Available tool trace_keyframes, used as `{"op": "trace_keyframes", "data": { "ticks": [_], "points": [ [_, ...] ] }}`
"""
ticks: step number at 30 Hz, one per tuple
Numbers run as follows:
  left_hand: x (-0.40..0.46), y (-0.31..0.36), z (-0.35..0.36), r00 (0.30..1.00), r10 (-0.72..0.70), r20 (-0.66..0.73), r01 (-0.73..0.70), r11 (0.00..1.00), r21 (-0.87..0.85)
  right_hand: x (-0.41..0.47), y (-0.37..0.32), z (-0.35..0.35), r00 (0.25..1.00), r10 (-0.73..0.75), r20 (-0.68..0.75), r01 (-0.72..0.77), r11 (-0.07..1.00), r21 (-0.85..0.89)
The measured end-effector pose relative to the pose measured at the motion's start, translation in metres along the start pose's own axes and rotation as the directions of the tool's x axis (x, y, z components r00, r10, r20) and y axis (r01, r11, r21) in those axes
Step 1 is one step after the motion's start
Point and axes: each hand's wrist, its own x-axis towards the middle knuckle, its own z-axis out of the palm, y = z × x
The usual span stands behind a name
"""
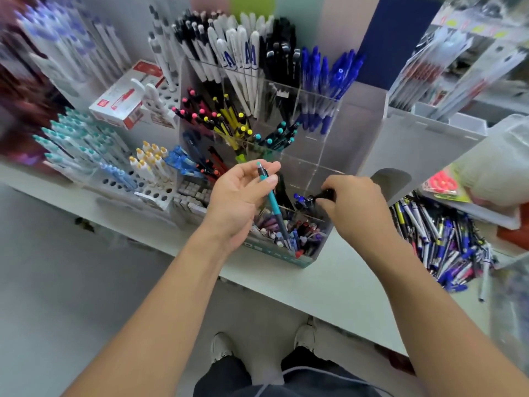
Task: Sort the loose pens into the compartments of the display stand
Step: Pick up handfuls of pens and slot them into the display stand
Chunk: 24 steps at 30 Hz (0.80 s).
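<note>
A clear acrylic display stand (329, 116) rises in tiers on the white counter, its compartments filled with white, black, blue, pink, yellow and teal pens. My left hand (237, 202) holds a teal pen (272, 202) upright over the front compartments, thumb and fingers pinching its upper half. My right hand (355, 202) grips a black pen (325, 194) at a front right compartment holding dark blue pens (302, 200). The lowest front compartment (289, 233) holds mixed pens. A pile of loose pens (440, 239) lies on the counter to the right.
White peg racks with teal-capped pens (74, 138) and yellow-capped pens (150, 160) stand to the left. A red-and-white box (123, 101) sits behind them. Packaged pens (458, 61) lean at the back right. A plastic bag (498, 167) lies far right. The counter edge (329, 308) runs below my hands.
</note>
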Motion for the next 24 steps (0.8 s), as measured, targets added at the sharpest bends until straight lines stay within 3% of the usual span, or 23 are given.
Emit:
{"op": "trace_keyframes", "data": {
  "ticks": [2, 10, 14, 16, 18, 20, 22, 24],
  "points": [
    [-0.002, -0.001, 0.001, 1.000, 0.021, -0.007, -0.020, 0.997, 0.070, 0.011, 0.000, -0.001, 0.997, 0.019, 0.075, -0.009, 0.992, -0.127],
    [-0.002, 0.000, -0.005, 0.987, 0.149, -0.058, -0.136, 0.972, 0.190, 0.035, -0.007, -0.007, 0.984, -0.014, 0.177, 0.047, 0.982, -0.184],
    [-0.002, 0.001, -0.008, 0.983, 0.146, -0.114, -0.134, 0.985, 0.107, 0.035, -0.018, -0.013, 0.966, 0.031, 0.257, 0.013, 0.986, -0.166],
    [0.000, 0.000, -0.008, 0.984, 0.132, -0.118, -0.128, 0.991, 0.041, 0.031, -0.022, -0.021, 0.969, -0.020, 0.245, 0.034, 0.998, -0.052],
    [0.001, 0.001, -0.007, 0.986, 0.136, -0.095, -0.135, 0.991, 0.021, 0.023, -0.028, -0.035, 0.987, -0.058, 0.150, 0.019, 0.968, 0.250],
    [0.000, 0.002, -0.004, 0.986, 0.157, -0.053, -0.153, 0.986, 0.070, 0.019, -0.039, -0.044, 0.989, -0.063, 0.137, -0.028, 0.815, 0.579],
    [-0.002, 0.003, 0.001, 0.983, 0.184, -0.028, -0.180, 0.977, 0.114, 0.019, -0.048, -0.042, 0.983, -0.080, 0.167, -0.064, 0.704, 0.708],
    [-0.002, 0.007, 0.003, 0.976, 0.215, -0.047, -0.208, 0.972, 0.112, 0.023, -0.053, -0.036, 0.992, -0.053, 0.117, -0.052, 0.663, 0.746]
  ]
}}
